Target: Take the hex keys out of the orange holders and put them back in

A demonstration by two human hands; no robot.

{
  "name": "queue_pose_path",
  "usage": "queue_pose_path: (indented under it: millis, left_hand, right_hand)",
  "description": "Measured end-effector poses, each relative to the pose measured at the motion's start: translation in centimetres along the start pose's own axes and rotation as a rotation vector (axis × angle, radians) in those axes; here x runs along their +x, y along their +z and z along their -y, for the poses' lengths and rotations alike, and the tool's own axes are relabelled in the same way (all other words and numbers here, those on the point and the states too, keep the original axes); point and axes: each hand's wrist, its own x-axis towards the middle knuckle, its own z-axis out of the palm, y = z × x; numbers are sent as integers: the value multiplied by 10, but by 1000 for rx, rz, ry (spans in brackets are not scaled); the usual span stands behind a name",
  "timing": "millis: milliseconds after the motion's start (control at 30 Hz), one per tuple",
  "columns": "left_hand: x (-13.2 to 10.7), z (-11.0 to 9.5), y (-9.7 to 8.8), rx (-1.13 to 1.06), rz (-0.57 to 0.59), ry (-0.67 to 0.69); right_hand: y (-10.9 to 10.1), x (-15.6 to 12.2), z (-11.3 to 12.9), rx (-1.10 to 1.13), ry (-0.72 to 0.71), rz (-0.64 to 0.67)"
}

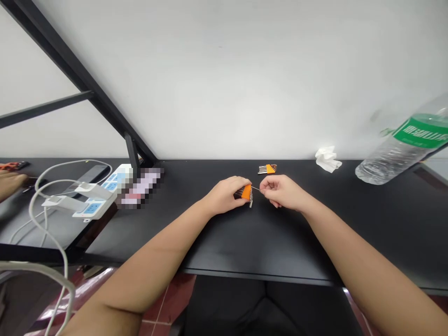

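My left hand (227, 194) is closed around an orange holder of hex keys (246, 192), held just above the black table (245, 233). My right hand (283, 191) pinches a thin hex key (255, 188) whose other end meets the holder. The two hands are close together at the table's middle. A second orange hex key set (268, 169) lies on the table a little behind them, near the wall.
A crumpled white tissue (327, 159) lies at the back right, and a clear plastic bottle (402, 144) with a green label lies tilted at the far right. A white power strip (101, 193) with plugs and cables sits at left. Another person's hand (10, 183) shows at the far left edge.
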Motion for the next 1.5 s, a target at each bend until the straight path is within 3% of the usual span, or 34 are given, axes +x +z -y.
queue_pose_path:
  millis: [167,300,467,633,800,1033,1133,1233,1400,1500]
  left_hand:
    - [1,-5,0,-3,14,26]
    - [3,-14,2,25,26,58]
    - [4,-16,5,7,-41,35]
    - [3,-16,9,-55,-149,-51]
    - [3,-21,11,13,-178,-33]
    - [5,-31,17,239,-159,-117]
    - [6,-28,17,224,-241,-223]
    - [6,-21,18,161,-357,-293]
    - [5,-14,23,71,-532,-310]
    - [4,-16,25,30,-566,-302]
  right_hand:
    - [0,1,0,54,43,3]
    - [11,9,-7,331,66,-6]
    - [27,18,-14,580,29,-93]
    - [31,19,-17,599,-27,-80]
    - [35,19,-17,636,-25,-29]
    - [43,21,-17,372,-6,-272]
    - [42,19,-18,473,21,-310]
    - [42,18,-17,548,111,-249]
    - [46,15,-14,621,90,-134]
    - [47,14,-12,661,82,-128]
